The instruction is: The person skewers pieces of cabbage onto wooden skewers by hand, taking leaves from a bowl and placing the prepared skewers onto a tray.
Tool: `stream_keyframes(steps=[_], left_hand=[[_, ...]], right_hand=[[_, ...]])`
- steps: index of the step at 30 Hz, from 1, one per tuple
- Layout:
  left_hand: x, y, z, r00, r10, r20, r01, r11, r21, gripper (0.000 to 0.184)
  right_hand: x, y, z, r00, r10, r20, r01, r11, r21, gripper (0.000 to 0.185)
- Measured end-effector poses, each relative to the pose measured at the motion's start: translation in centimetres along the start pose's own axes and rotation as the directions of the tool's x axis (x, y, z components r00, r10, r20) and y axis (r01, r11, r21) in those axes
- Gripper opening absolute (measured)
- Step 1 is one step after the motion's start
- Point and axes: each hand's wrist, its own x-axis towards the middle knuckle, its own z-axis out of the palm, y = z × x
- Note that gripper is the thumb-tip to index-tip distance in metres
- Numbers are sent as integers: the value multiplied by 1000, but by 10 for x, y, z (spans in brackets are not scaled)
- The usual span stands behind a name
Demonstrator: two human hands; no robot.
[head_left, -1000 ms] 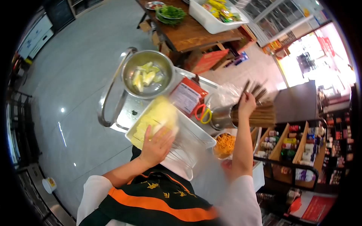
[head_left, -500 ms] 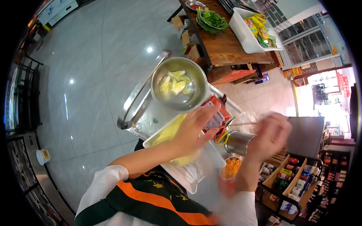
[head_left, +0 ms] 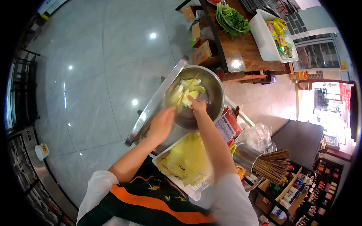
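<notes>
A steel bowl (head_left: 215, 88) holds several pieces of pale yellow-green cabbage (head_left: 194, 87). My right hand (head_left: 198, 105) reaches into it, its fingers pinched on a cabbage piece. Across the cabbage slants a thin wooden skewer (head_left: 190, 87), its lower end near my left hand. My left hand (head_left: 162, 124) is at the bowl's near-left rim, smeared by motion, so its grip is unclear. Nearer my body, large cabbage leaves (head_left: 184, 158) lie in a white tray (head_left: 195, 194). A steel cup (head_left: 247, 156) of wooden skewers (head_left: 273, 165) lies tilted in view, right of my right forearm.
A red packet (head_left: 230, 122) and a clear plastic bag (head_left: 258, 136) are right of the bowl. Shredded orange food (head_left: 240, 172) shows below the cup. A wooden table (head_left: 241, 52) bears green herbs (head_left: 235, 19) and a white bin (head_left: 262, 39) of yellow packets.
Both hands have moved to the bowl, my right from beside the skewer cup, my left from over the red packet. A skewer now shows over the cabbage. The view has shifted.
</notes>
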Motion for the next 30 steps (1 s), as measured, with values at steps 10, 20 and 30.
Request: stream_keyframes(steps=[10, 20, 30], left_hand=[[0, 3, -5, 999, -21, 39, 18, 997, 74, 27], [-36, -8, -15, 999, 46, 16, -48, 986, 160, 21], [-44, 3, -16, 999, 40, -11, -37, 987, 157, 19]], right_hand=[[-55, -27, -44, 922, -71, 379, -234, 678, 697, 15], [-91, -46, -60, 919, -312, 242, 105, 784, 612, 27], [-110, -52, -65, 920, -329, 213, 115, 746, 656, 21]])
